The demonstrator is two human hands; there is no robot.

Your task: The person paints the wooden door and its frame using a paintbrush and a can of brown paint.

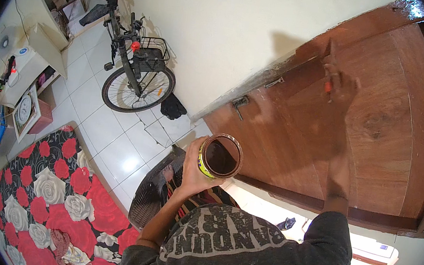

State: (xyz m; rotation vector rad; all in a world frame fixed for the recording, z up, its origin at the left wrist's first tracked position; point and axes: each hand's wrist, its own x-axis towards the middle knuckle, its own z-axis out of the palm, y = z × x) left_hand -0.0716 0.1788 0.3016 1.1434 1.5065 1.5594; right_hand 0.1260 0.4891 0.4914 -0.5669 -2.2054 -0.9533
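Note:
My left hand (193,168) is wrapped around an open tin can (219,156) with a yellow label, filled with dark brown liquid, held at chest height. My right hand (343,90) is raised and blurred, gripping a paintbrush (329,67) with an orange-red handle whose bristles rest against the upper part of a brown wooden door (380,125). The door surface looks glossy and reddish brown. Metal hinges (240,103) sit along its edge beside the cream wall (218,34).
A bicycle (134,68) with a front basket leans against the wall on the white tiled floor (112,137). A red and white rose-patterned bedcover (53,198) lies at lower left. A shelf with a clock (24,109) stands at far left. A dark cloth (173,107) lies on the floor.

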